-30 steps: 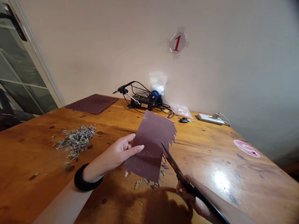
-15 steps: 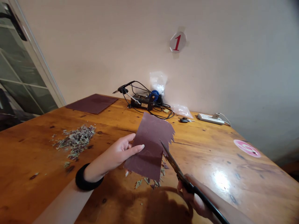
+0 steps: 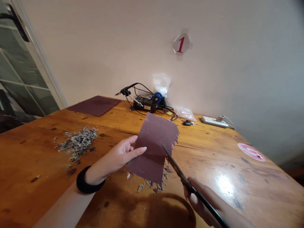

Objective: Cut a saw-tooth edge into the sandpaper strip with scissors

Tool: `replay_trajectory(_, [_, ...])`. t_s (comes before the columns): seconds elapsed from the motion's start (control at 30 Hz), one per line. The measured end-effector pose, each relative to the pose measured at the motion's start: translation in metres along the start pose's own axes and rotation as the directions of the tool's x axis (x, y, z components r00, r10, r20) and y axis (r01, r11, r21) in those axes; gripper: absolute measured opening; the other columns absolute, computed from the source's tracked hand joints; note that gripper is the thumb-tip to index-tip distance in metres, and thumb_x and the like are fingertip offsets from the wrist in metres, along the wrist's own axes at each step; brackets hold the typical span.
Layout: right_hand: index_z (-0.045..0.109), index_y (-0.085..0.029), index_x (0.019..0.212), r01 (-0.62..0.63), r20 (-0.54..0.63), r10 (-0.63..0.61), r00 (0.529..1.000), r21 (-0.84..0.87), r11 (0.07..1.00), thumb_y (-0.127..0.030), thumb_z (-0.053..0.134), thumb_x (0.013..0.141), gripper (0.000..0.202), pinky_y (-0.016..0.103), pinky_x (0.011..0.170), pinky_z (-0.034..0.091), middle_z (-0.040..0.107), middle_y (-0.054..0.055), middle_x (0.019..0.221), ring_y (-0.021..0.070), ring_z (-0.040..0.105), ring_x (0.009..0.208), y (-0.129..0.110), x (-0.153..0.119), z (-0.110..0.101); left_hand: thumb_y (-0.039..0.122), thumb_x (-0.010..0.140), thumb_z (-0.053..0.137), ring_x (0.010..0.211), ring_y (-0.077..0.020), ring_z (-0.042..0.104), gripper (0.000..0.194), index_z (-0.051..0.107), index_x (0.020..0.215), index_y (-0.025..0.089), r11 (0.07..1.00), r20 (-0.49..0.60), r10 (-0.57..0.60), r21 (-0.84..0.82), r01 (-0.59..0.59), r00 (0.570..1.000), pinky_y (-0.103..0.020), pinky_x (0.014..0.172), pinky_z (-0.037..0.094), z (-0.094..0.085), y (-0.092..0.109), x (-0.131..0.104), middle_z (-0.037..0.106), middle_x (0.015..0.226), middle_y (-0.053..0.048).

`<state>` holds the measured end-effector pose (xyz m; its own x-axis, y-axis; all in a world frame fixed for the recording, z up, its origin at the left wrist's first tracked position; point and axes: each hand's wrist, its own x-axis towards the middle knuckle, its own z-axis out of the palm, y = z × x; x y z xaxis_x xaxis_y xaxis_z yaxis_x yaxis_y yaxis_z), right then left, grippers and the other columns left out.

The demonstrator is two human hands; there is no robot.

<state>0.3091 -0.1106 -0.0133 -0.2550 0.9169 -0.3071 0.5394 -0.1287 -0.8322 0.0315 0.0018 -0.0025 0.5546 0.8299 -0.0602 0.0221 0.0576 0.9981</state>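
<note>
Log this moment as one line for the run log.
left hand: holds maroon sheet upright | right hand: grips scissors, blades at sheet's jagged right edge | scraps under sheet on table

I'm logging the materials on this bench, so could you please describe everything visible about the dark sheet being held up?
The sheet is dark maroon, matte and thin, like sandpaper or card. Its right edge is cut into jagged teeth. The left hand pinches its left edge, holding it tilted above the table. The scissors in the right hand meet its right edge. Small clippings lie beneath it.
</note>
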Motion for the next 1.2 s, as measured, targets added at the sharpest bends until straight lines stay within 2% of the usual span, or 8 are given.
replay_trajectory(0.17, [0.069, -0.024, 0.094, 0.085, -0.007, -0.085, 0.996, -0.027, 0.996, -0.073, 0.057, 0.087, 0.051, 0.038, 0.073, 0.054, 0.065, 0.005, 0.080, 0.0244, 0.062, 0.074, 0.006, -0.001, 0.001, 0.041, 0.083, 0.072, 0.073, -0.0163, 0.070, 0.048, 0.064, 0.125, 0.018, 1.000, 0.062, 0.007, -0.015, -0.006, 0.998, -0.024, 0.062, 0.053, -0.003, 0.000, 0.000, 0.079, 0.090, -0.005])
replay_trajectory(0.37, [0.066, -0.024, 0.102, 0.103, 0.012, -0.103, 0.995, -0.062, 0.993, -0.077, 0.057, 0.084, 0.056, 0.035, 0.070, 0.054, 0.064, 0.003, 0.079, 0.0231, 0.061, 0.073, 0.010, -0.002, 0.004, 0.047, 0.084, 0.070, 0.050, -0.0102, 0.062, 0.053, 0.063, 0.128, 0.018, 0.993, 0.107, -0.074, 0.094, 0.064, 0.991, -0.020, 0.045, 0.045, -0.007, -0.003, 0.001, 0.079, 0.085, -0.004])
replay_trajectory(0.57, [0.056, -0.024, 0.080, 0.097, -0.071, -0.104, 0.992, -0.092, 0.991, -0.078, 0.050, 0.087, 0.055, 0.030, 0.058, 0.048, 0.056, -0.001, 0.066, 0.0186, 0.053, 0.062, 0.027, 0.010, 0.018, 0.044, 0.086, 0.070, 0.047, -0.0090, 0.058, 0.049, 0.063, 0.127, 0.018, 0.996, 0.112, -0.055, 0.070, 0.048, 0.992, -0.018, 0.041, 0.039, -0.004, -0.002, 0.000, 0.077, 0.077, -0.001])
replay_trajectory(0.73, [0.053, -0.025, 0.074, 0.097, -0.105, -0.110, 0.988, -0.125, 0.987, -0.073, 0.053, 0.088, 0.050, 0.031, 0.052, 0.042, 0.050, -0.001, 0.059, 0.0187, 0.049, 0.055, 0.023, 0.010, 0.020, 0.041, 0.085, 0.071, 0.065, -0.0137, 0.068, 0.043, 0.066, 0.122, 0.021, 1.000, 0.105, 0.008, 0.019, -0.010, 0.994, -0.022, 0.056, 0.049, 0.000, 0.001, 0.001, 0.078, 0.087, -0.002])
replay_trajectory(0.87, [0.051, -0.025, 0.073, 0.088, -0.078, -0.099, 0.992, -0.136, 0.987, -0.071, 0.066, 0.081, 0.049, 0.031, 0.050, 0.040, 0.046, -0.003, 0.056, 0.0177, 0.047, 0.053, 0.016, 0.011, 0.018, 0.040, 0.085, 0.070, 0.068, -0.0178, 0.069, 0.040, 0.067, 0.120, 0.021, 1.000, 0.102, 0.004, 0.013, -0.005, 0.995, -0.025, 0.060, 0.051, 0.003, 0.007, 0.000, 0.069, 0.060, 0.003])
replay_trajectory(0.93, [0.053, -0.024, 0.075, 0.090, -0.070, -0.100, 0.993, -0.127, 0.988, -0.072, 0.064, 0.082, 0.049, 0.030, 0.052, 0.044, 0.051, -0.002, 0.060, 0.0183, 0.050, 0.056, 0.015, 0.011, 0.017, 0.040, 0.085, 0.070, 0.067, -0.0186, 0.069, 0.040, 0.066, 0.120, 0.019, 0.999, 0.083, 0.000, 0.034, -0.003, 0.997, -0.025, 0.058, 0.051, 0.002, 0.007, -0.002, 0.065, 0.054, 0.005])
replay_trajectory(1.03, [0.058, -0.023, 0.087, 0.108, -0.059, -0.115, 0.992, -0.102, 0.989, -0.075, 0.053, 0.087, 0.052, 0.032, 0.061, 0.052, 0.062, 0.004, 0.077, 0.0218, 0.059, 0.069, 0.017, 0.008, 0.016, 0.043, 0.086, 0.070, 0.062, -0.0161, 0.066, 0.043, 0.064, 0.120, 0.018, 0.997, 0.045, 0.001, 0.077, -0.005, 0.999, -0.024, 0.053, 0.048, -0.003, 0.000, -0.002, 0.072, 0.070, 0.001])
replay_trajectory(1.2, [0.061, -0.027, 0.114, 0.105, -0.014, -0.107, 0.994, -0.104, 0.989, -0.080, 0.047, 0.085, 0.062, 0.039, 0.074, 0.056, 0.070, 0.008, 0.093, 0.0285, 0.064, 0.080, 0.020, -0.002, 0.014, 0.048, 0.087, 0.068, 0.061, -0.0150, 0.066, 0.047, 0.064, 0.124, 0.020, 0.990, 0.108, -0.035, 0.138, 0.020, 0.994, -0.023, 0.053, 0.049, -0.007, -0.006, 0.000, 0.076, 0.082, -0.003])
